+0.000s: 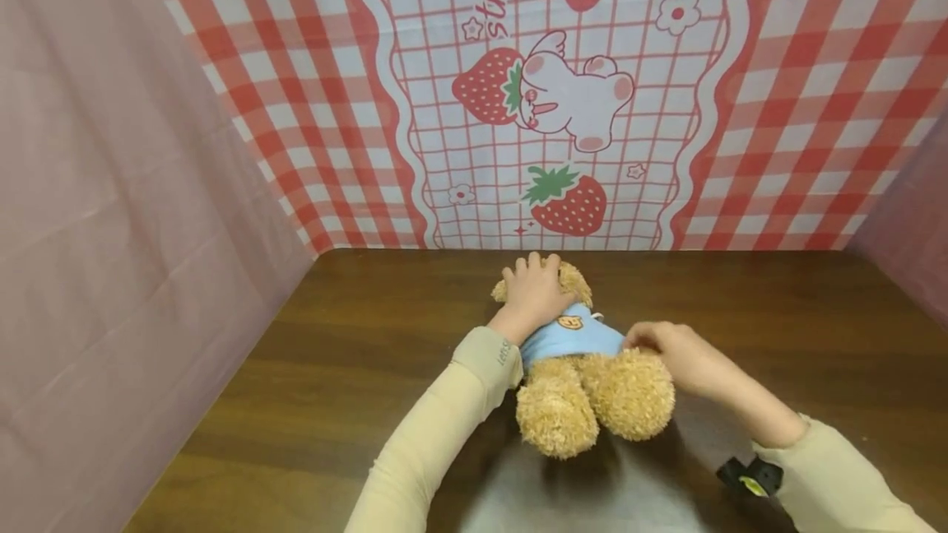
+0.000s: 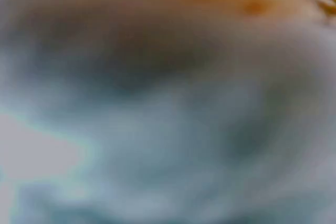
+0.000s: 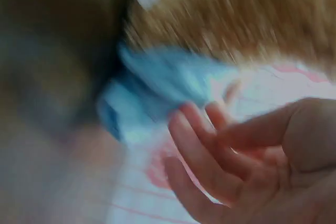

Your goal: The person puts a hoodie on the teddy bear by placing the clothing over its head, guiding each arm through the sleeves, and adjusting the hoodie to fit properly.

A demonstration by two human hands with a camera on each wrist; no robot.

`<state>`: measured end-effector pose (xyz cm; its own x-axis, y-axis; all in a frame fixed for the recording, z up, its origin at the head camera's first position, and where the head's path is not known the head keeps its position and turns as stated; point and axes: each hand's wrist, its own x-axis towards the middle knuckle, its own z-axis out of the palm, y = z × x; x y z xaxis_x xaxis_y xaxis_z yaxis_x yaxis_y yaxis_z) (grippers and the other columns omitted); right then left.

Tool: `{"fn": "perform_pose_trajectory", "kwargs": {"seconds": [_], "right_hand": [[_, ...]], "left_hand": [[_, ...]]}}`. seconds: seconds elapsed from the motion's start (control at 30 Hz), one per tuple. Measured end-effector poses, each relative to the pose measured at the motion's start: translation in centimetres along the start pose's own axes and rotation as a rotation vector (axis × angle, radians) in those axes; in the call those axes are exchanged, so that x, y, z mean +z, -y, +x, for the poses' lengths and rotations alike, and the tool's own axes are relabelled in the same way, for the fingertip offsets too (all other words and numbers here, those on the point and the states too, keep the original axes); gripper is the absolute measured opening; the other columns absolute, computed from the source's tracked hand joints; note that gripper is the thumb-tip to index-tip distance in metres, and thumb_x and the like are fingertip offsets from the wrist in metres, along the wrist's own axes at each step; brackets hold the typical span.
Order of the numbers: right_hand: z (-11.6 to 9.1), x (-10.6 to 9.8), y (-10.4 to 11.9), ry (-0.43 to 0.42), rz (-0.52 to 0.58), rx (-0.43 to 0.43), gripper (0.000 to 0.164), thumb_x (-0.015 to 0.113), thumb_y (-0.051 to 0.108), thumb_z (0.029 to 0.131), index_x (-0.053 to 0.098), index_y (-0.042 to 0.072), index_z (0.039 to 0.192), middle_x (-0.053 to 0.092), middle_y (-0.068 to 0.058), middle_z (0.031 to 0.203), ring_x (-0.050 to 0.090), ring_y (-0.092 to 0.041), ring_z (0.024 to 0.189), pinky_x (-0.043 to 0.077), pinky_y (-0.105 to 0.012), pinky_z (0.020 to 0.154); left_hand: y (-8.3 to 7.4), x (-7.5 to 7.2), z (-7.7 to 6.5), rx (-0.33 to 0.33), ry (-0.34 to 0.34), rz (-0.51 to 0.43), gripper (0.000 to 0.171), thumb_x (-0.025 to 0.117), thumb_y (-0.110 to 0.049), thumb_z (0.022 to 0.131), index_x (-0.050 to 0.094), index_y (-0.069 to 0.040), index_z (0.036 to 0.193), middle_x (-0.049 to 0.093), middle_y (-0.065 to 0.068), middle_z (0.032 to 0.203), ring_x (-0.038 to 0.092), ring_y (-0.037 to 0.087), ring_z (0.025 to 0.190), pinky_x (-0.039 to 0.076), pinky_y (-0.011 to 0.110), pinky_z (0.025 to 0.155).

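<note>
The blue shirt (image 1: 572, 342) is wrapped round the trunk of the bear (image 1: 581, 368), with the head out at 1 end and the 2 legs out at the other. The bear lies on the table (image 1: 355, 368), under and between the 2 hands. Its long axis runs away from the person: the 2 big round feet (image 1: 596, 410) point back toward the person, and the head (image 1: 576, 280) points away, a little to the left. The shirt's front faces up, showing 1 small orange emblem (image 1: 571, 322). The left hand hides most of the bear's face.

The left hand (image 1: 535, 293) lies over the bear's head and upper chest, fingers spread wide. The left wrist view is too blurred to add anything about that grip. The right hand (image 1: 683, 358) is at the bear's right-hand side as the person sees it, fingertips by the shirt's hem. Its fingers are loosely bent with gaps between them, and no cloth shows caught between thumb and fingers; whether the tips touch the hem I cannot tell.

Beyond the bear hangs a red and white checked cloth (image 1: 800, 105) with strawberry prints. A pink curtain (image 1: 141, 212) hangs well left of the bear. A black device (image 1: 751, 475) sits at the right sleeve (image 1: 844, 479), nearer the person than the bear.
</note>
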<state>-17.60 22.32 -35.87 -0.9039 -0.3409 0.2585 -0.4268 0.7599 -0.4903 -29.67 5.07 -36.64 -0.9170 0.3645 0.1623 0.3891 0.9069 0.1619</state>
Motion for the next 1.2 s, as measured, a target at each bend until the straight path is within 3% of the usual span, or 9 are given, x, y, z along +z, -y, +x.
{"fn": "perform_pose_trajectory", "kwargs": {"seconds": [0.1,0.2,0.33,0.5,0.63,0.87,1.03,1.13,1.2], "right_hand": [[2.4,-0.7,0.5,-0.109,-0.048,0.01,0.013,0.055,0.003,0.086,0.065,0.011,0.085,0.066,0.0,0.081,0.059,-0.014,0.073,0.045,-0.033,0.063],[4.7,0.3,0.9,-0.206,-0.043,-0.129,0.012,0.057,0.005,0.086,0.066,0.01,0.092,0.066,-0.003,0.09,0.061,-0.017,0.078,0.047,-0.035,0.066],[6.2,2.2,0.8,-0.149,-0.005,-0.329,0.018,0.062,0.01,0.085,0.066,0.009,0.102,0.065,-0.005,0.102,0.06,-0.021,0.093,0.047,-0.039,0.078],[6.3,3.7,0.3,-0.053,0.015,-0.441,0.024,0.059,0.01,0.086,0.066,0.009,0.109,0.06,-0.012,0.115,0.053,-0.03,0.108,0.041,-0.048,0.089],[5.9,4.4,0.5,-0.083,-0.045,-0.425,0.024,0.058,0.006,0.086,0.067,0.009,0.108,0.057,-0.018,0.117,0.051,-0.035,0.109,0.038,-0.052,0.089],[5.7,4.6,1.9,-0.103,-0.179,-0.299,0.024,0.055,0.012,0.088,0.067,0.013,0.109,0.056,-0.016,0.119,0.051,-0.035,0.108,0.039,-0.053,0.088],[5.6,4.7,2.2,-0.107,-0.169,-0.237,0.024,0.054,0.014,0.089,0.067,0.013,0.109,0.056,-0.015,0.12,0.05,-0.035,0.109,0.038,-0.054,0.088],[5.5,4.9,2.1,-0.111,-0.166,-0.22,0.024,0.054,0.014,0.089,0.067,0.013,0.11,0.056,-0.015,0.12,0.05,-0.035,0.11,0.038,-0.055,0.088],[5.4,5.1,2.1,-0.118,-0.169,-0.212,0.024,0.054,0.014,0.09,0.067,0.014,0.11,0.056,-0.015,0.12,0.049,-0.035,0.11,0.037,-0.055,0.089]], "left_hand": [[0.9,-0.9,-0.2,0.018,0.021,-0.088,0.059,0.05,-0.056,0.085,0.046,-0.017,0.129,0.046,0.009,0.125,0.045,0.028,0.111,0.037,0.045,0.091],[2.1,-2.5,-0.8,0.042,0.041,-0.27,0.055,0.048,-0.05,0.089,0.048,-0.012,0.128,0.048,0.009,0.123,0.049,0.026,0.109,0.041,0.041,0.09],[4.2,-4.6,-1.8,0.066,0.014,-0.432,0.042,0.05,-0.04,0.091,0.056,-0.009,0.119,0.057,0.007,0.116,0.054,0.022,0.104,0.045,0.036,0.087],[7.3,-4.9,-4.1,0.061,-0.047,-0.479,0.019,0.058,-0.029,0.088,0.064,-0.011,0.091,0.064,0.002,0.087,0.057,0.015,0.075,0.046,0.028,0.069],[9.1,-4.3,-6.2,0.069,0.018,-0.501,0.015,0.059,-0.025,0.086,0.063,-0.013,0.079,0.059,-0.001,0.069,0.047,0.011,0.057,0.04,0.024,0.056],[10.0,-4.5,-7.8,0.076,0.089,-0.424,0.007,0.06,-0.011,0.078,0.066,-0.015,0.077,0.062,-0.004,0.069,0.05,0.009,0.057,0.04,0.024,0.054],[9.7,-4.0,-7.8,0.031,0.144,-0.565,0.006,0.063,-0.011,0.074,0.064,-0.008,0.079,0.062,0.0,0.072,0.052,0.009,0.062,0.042,0.022,0.056],[9.2,-3.5,-7.9,-0.009,0.127,-0.591,0.008,0.063,-0.015,0.075,0.066,-0.007,0.073,0.059,-0.002,0.066,0.047,0.008,0.058,0.039,0.021,0.053],[8.7,-3.3,-8.0,-0.03,0.086,-0.517,0.011,0.062,-0.016,0.075,0.067,-0.01,0.066,0.055,-0.005,0.059,0.043,0.009,0.053,0.036,0.021,0.05]]}}
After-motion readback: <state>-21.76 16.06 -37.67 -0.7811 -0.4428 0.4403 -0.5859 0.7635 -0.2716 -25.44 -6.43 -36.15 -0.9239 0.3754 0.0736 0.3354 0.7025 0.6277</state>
